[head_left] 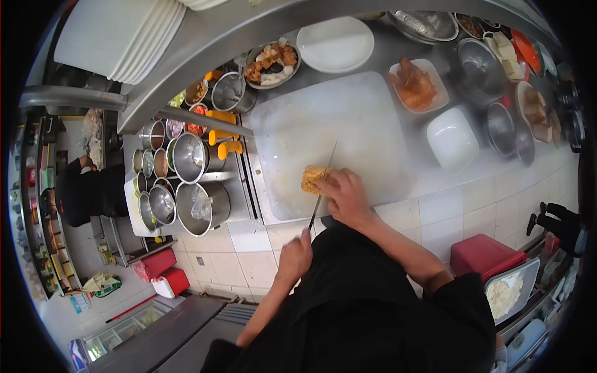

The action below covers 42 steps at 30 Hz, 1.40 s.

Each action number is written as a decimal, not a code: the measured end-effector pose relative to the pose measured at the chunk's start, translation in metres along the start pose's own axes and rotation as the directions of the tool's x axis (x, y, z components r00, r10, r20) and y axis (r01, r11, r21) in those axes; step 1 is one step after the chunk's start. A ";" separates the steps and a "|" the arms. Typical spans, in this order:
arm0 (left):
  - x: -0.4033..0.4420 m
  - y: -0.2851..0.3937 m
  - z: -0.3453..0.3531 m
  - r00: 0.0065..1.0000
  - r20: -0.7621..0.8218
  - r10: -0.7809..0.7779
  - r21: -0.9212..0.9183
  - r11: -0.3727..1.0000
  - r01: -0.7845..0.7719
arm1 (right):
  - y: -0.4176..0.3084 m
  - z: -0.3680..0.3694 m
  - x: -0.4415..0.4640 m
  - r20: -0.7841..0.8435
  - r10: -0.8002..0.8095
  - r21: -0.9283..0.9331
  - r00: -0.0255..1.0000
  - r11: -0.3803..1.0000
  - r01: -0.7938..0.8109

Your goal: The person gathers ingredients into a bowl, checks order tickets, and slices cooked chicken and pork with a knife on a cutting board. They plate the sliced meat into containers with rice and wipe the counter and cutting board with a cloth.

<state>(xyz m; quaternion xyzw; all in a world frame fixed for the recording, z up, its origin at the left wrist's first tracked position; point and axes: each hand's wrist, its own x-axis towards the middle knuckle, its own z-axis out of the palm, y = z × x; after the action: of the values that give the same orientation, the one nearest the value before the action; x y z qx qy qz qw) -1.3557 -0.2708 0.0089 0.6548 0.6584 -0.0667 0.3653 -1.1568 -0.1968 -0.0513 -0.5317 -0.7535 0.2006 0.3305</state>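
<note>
A golden-brown fried piece of food [313, 178] rests on the white cutting board [336, 112], near its front edge. From the right, my right hand [349, 198] reaches in, its fingers closed on the right side of the piece. My left hand [293, 257] is wrapped round the handle of a knife [317, 208], just off the board's front edge. The blade runs up and away beside the food and under my right fingers, and its tip shows beyond them over the board.
Metal bowls [202, 208] and yellow-capped bottles [230, 149] crowd the left. Behind the board are a bowl of fried pieces [272, 63] and a white plate [336, 45]. To the right are a dish of orange-brown meat [415, 87] and a white dish [453, 140]. A person [93, 193] stands far left.
</note>
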 end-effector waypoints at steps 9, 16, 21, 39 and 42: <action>0.000 0.009 0.008 0.980 -0.075 -0.184 -0.206 0.965 0.165 | 0.000 0.000 -0.002 -0.002 0.008 -0.053 1.000 0.999 -0.008; 0.038 0.021 0.007 0.979 -0.169 -0.114 -0.287 0.956 0.062 | -0.002 -0.008 0.001 0.011 -0.018 0.042 1.000 0.999 0.017; 0.009 0.025 -0.001 0.962 -0.257 -0.088 -0.449 0.893 -0.038 | 0.007 -0.015 -0.015 -0.166 0.022 0.185 0.986 0.983 0.009; 0.049 0.034 0.040 0.926 -0.379 0.008 -0.413 0.894 -0.177 | 0.020 -0.008 -0.014 -0.103 -0.163 0.021 0.981 0.986 0.166; 0.049 0.031 0.044 0.916 -0.401 0.010 -0.417 0.888 -0.193 | 0.018 -0.009 -0.012 -0.096 -0.155 0.030 0.983 0.987 0.159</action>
<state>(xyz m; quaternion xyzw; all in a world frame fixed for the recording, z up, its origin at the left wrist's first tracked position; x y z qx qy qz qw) -1.3040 -0.2518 -0.0389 0.5870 0.6790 0.2372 0.3717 -1.1360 -0.2024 -0.0603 -0.4731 -0.7729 0.1630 0.3902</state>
